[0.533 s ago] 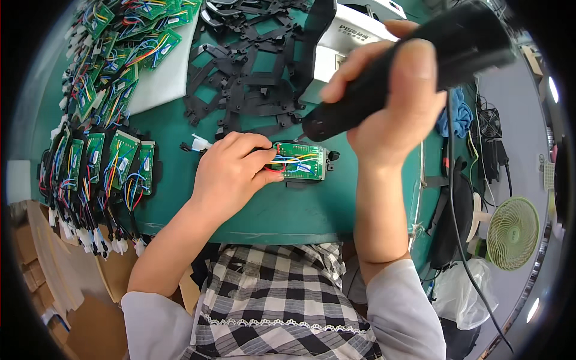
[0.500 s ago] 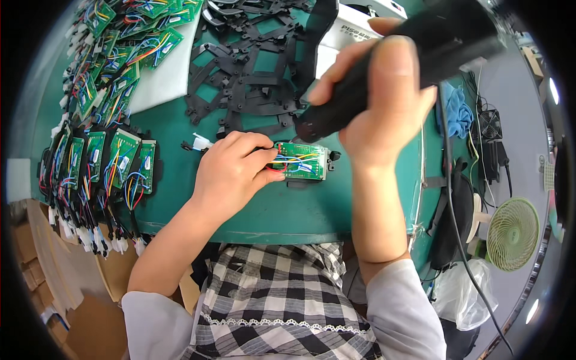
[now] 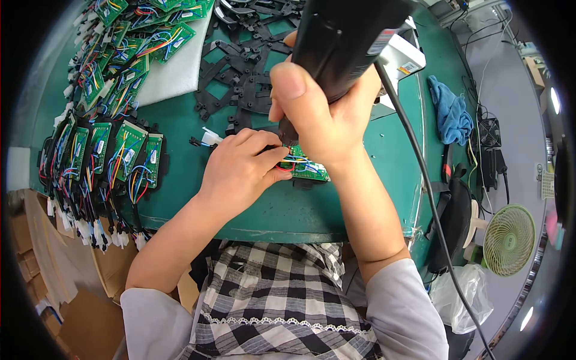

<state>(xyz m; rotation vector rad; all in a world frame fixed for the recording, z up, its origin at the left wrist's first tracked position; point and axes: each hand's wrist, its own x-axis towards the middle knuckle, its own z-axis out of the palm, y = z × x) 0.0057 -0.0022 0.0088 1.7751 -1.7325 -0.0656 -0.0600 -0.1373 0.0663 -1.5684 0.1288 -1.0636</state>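
Board, frame and tool
Green board (image 3: 310, 172), wired in several colours, lies face up on a black frame (image 3: 303, 185), partly hidden. Black tool (image 3: 336, 51) leans, narrow end down at board; contact not discernible.

The circuit board (image 3: 313, 171) lies toward the desk's (image 3: 288, 219) front edge, right of the board row (image 3: 127, 151) at the front left corner. The board pile (image 3: 133, 71) lies behind this row, along the left edge. The frames (image 3: 255, 101) lie behind the circuit board, toward the back edge.
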